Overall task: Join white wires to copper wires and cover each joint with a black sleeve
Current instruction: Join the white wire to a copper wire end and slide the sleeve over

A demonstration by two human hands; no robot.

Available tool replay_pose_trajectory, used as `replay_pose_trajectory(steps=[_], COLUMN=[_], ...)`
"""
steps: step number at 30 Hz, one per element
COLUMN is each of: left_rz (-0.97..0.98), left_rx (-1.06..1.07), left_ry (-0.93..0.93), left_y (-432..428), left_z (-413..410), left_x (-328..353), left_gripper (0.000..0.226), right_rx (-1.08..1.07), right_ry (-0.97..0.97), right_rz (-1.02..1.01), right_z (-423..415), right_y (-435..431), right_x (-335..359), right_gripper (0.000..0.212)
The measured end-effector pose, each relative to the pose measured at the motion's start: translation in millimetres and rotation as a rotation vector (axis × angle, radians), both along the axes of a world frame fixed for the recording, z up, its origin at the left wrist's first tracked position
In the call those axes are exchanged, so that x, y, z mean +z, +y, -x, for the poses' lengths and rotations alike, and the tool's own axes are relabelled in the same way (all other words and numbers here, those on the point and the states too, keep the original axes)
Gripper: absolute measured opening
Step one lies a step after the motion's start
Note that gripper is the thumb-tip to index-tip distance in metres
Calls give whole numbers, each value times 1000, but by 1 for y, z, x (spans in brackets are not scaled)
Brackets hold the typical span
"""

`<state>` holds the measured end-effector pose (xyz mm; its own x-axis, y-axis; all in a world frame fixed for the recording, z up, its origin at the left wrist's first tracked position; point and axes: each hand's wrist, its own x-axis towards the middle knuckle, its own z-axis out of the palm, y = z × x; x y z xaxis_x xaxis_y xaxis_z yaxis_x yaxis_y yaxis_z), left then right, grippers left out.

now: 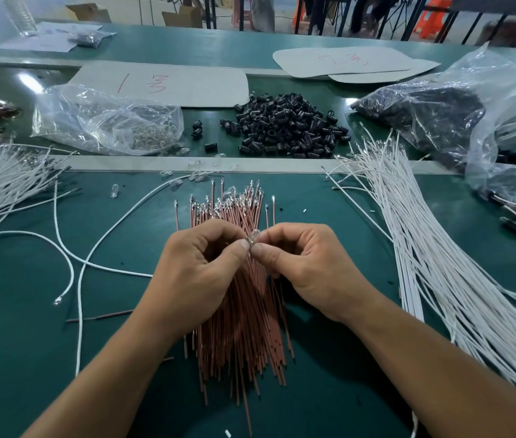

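Far left, a fanned heap of white wires [0, 181] lay on the green surface [22, 343], and a few loose white wires [70, 260] curled out from it toward the middle. Behind them sat a small clear bag [105, 121] with little clear pieces inside, and beyond that a grey card [187, 86] marked in red.

Moving in, and here was the action: the left hand [193, 270] was up over the bundle of copper wires [237, 327], its fingers [237, 248] curled, thumb and forefinger tips clamped on a tiny clear piece [254, 237]. Right against it was the right hand [313, 273], its fingers [266, 251] curled the same way, pinching that same clear piece from the other side, the two thumb tips just beside each other. Whether a wire end was in that pinch, I could not tell.

The copper wires lay spread beneath both hands in the centre of the surface, metal-tipped ends pointing away from the person. Straight behind them, across a pale strip, was the loose pile of black sleeves [285, 128], a few strays just beside it.

On to the right: a long thick bundle of white wires [433, 263] ran from the strip down toward the near edge, well apart from the hands. Far right, a big clear bag [424, 118] held more black sleeves
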<state>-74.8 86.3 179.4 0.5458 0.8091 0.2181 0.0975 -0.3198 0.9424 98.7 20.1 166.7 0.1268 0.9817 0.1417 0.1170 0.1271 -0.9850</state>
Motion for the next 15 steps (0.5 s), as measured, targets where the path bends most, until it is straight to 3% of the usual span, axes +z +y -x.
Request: replay_pose_trajectory(steps=[11,15], left_rz=[-33,2], left_rx=[-45,-105], left_ry=[33,98], left_y=[5,9], left_z=[3,7], left_x=[3,2], left_gripper=[13,14], right_rx=[1,-3], right_ry=[-9,-195], right_rz=[7,-130], right_z=[3,4], right_y=[-1,-2], right_x=[-1,1], right_gripper=[4,29])
